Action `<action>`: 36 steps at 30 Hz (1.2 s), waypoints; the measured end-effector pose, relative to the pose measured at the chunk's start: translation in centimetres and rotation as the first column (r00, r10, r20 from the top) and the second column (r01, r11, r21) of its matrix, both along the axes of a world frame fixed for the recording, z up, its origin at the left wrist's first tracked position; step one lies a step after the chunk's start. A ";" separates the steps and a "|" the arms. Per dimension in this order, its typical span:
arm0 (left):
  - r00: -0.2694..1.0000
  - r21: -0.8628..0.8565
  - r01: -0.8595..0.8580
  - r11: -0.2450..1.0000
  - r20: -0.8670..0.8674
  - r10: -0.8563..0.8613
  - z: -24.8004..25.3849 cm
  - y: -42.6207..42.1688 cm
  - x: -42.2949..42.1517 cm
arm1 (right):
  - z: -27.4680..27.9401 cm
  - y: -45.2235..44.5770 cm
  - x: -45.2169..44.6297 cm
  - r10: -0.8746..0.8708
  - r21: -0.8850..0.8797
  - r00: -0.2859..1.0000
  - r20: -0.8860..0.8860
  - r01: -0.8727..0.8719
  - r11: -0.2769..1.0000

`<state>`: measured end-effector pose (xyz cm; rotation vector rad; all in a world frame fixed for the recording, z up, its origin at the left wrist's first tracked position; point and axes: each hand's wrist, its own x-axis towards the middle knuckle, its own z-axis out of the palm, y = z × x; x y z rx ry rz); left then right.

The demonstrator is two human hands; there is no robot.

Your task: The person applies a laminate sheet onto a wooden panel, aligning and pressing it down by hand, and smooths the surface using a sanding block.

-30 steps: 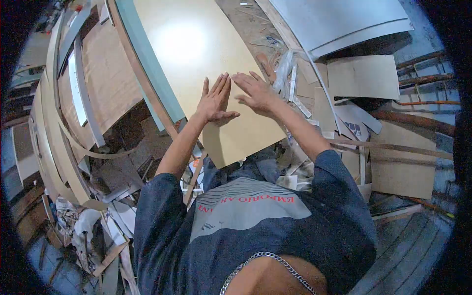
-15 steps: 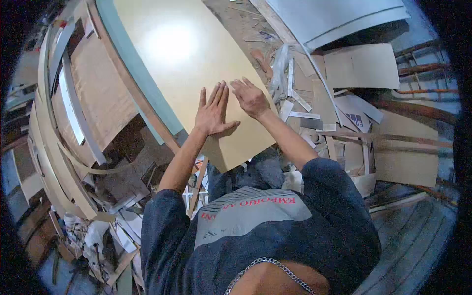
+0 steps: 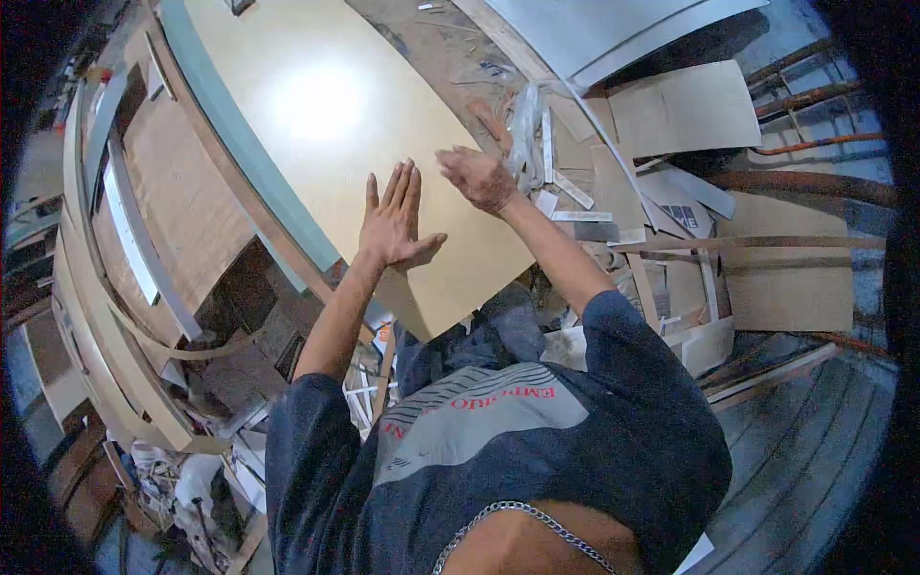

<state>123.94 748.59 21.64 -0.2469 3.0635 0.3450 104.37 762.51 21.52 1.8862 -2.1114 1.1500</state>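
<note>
A long, glossy cream sheet (image 3: pixel 422 115) stretches away from my body, with a bright light reflected on it. My left hand (image 3: pixel 391 228) lies palm down near the sheet's close end, fingers stretched out and thumb pointing right. Over the sheet's right side is my right hand (image 3: pixel 476 179), its fingers extended and held close together, slightly blurred. Whether the right palm touches the surface, I cannot tell. Neither hand grips anything. A pale green strip (image 3: pixel 230 129) runs along the sheet's left edge, beside a brown wooden strip (image 3: pixel 206 144).
Offcuts (image 3: pixel 575 192) and crumpled clear plastic (image 3: pixel 524 129) lie to the right. Beyond them are a large white panel (image 3: pixel 613 34) and flat brown boards (image 3: pixel 685 105). Curved strips (image 3: pixel 144 220) and a plywood sheet (image 3: pixel 182 182) stand on the left. A dark object (image 3: pixel 240 5) sits at the sheet's far end.
The view has shifted a little. My right hand has moved forward relative to my left, its fingers closer together. My left hand keeps its place on the sheet. The dark object has come into view.
</note>
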 end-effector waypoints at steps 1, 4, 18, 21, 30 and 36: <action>1.000 0.008 -0.003 1.000 0.015 0.003 0.2 0.1 0.2 | -0.4 0.0 0.2 0.003 0.008 1.000 0.015 -0.003 1.000; 0.998 0.015 -0.003 1.000 0.062 0.003 0.6 0.1 0.1 | -1.5 -0.3 0.2 -0.023 -0.068 1.000 0.001 0.023 0.997; 1.000 -0.001 -0.004 1.000 -0.013 0.004 0.3 0.3 -0.2 | 0.0 -1.0 2.9 -0.245 0.048 0.947 -0.206 0.259 0.965; 1.000 -0.011 0.002 1.000 -0.008 -0.002 0.4 0.4 -0.2 | -0.7 -0.7 3.1 -0.233 0.049 0.950 -0.209 0.248 0.968; 1.000 0.005 0.003 1.000 0.027 -0.003 0.8 0.3 -0.5 | -1.5 -0.9 2.3 -0.257 -0.047 0.953 -0.158 0.252 0.966; 1.000 0.006 -0.010 1.000 0.009 0.010 1.4 0.7 -0.5 | -1.3 -0.2 2.1 -0.287 -0.046 0.947 0.142 0.296 0.954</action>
